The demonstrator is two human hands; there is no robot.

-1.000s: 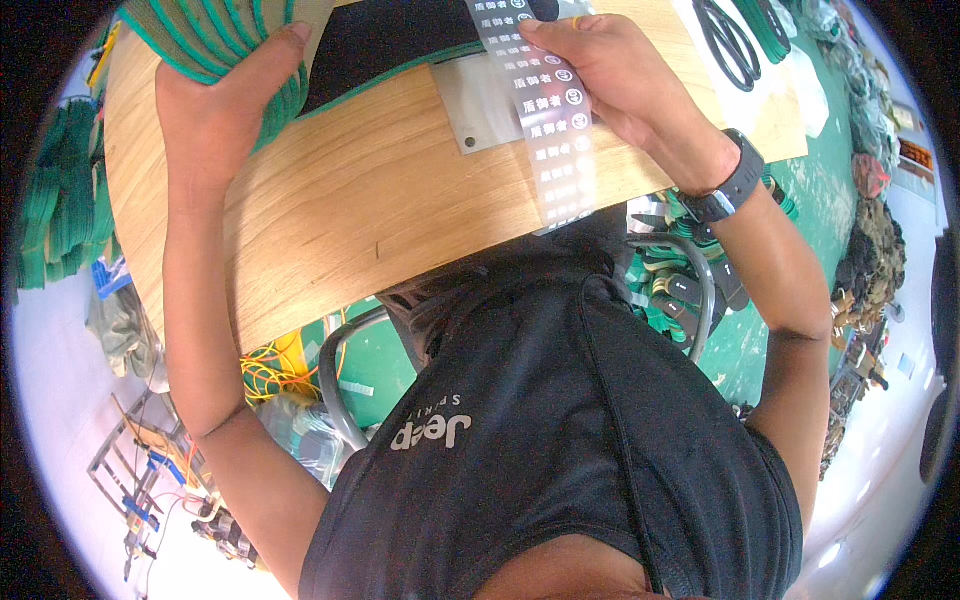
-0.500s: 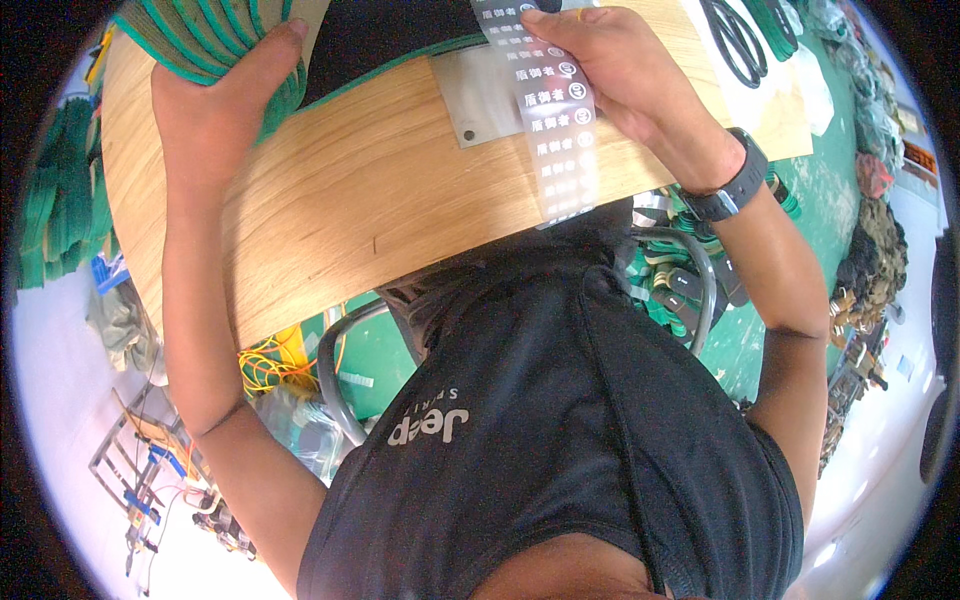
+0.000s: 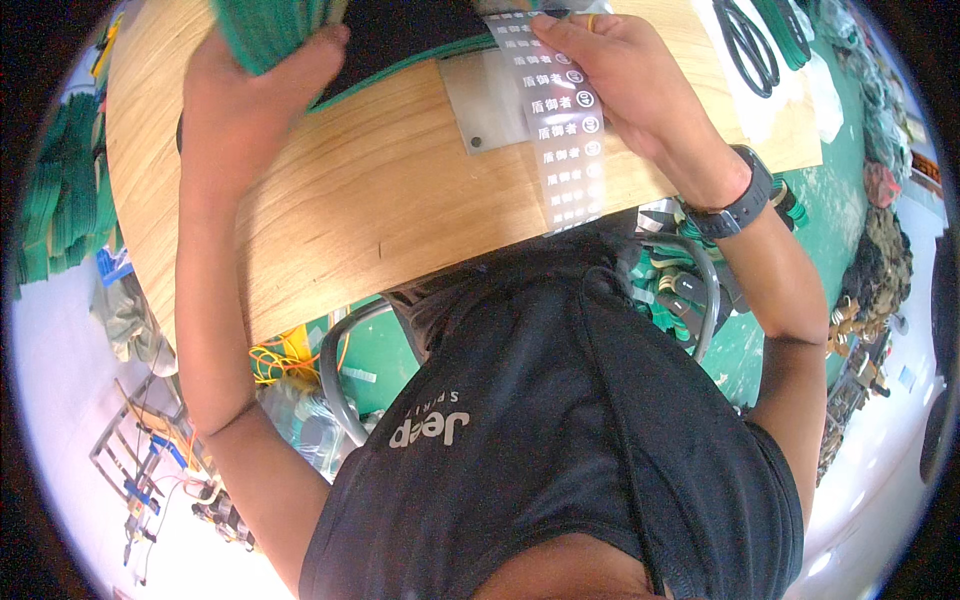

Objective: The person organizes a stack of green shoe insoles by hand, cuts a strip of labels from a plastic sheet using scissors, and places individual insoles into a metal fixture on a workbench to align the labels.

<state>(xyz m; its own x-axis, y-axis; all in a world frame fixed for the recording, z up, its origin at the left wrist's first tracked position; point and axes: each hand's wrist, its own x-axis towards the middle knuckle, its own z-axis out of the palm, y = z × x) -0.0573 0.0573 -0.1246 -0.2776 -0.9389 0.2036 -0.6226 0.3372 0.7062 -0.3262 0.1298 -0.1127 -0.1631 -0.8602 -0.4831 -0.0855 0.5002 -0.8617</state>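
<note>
At the far left of the table, my left hand [image 3: 255, 105] is closed round a bundle of green-edged layered pieces [image 3: 272, 28], cut off by the top of the picture. My right hand [image 3: 630, 85] pinches a clear strip of transfer labels [image 3: 570, 155] with white print, thumb on top. The strip hangs down over the table's near edge. Between my hands lies a dark flat piece with a green edge [image 3: 405, 40], partly out of view. Beneath the strip is a thin greyish sheet [image 3: 470, 115] with a small dark spot at its corner.
The wooden table [image 3: 310, 220] has a curved look toward the left. Coiled black cord [image 3: 748, 50] lies on white wrapping at the right. Green stacks [image 3: 65, 180] stand beyond the left edge. A metal chair frame [image 3: 340, 370] and a yellow-orange cable [image 3: 275, 365] are below.
My left hand has moved right with the green-edged bundle, whose fanned layers now look closer together. My right hand has shifted very slightly right and down, still pinching the strip.
</note>
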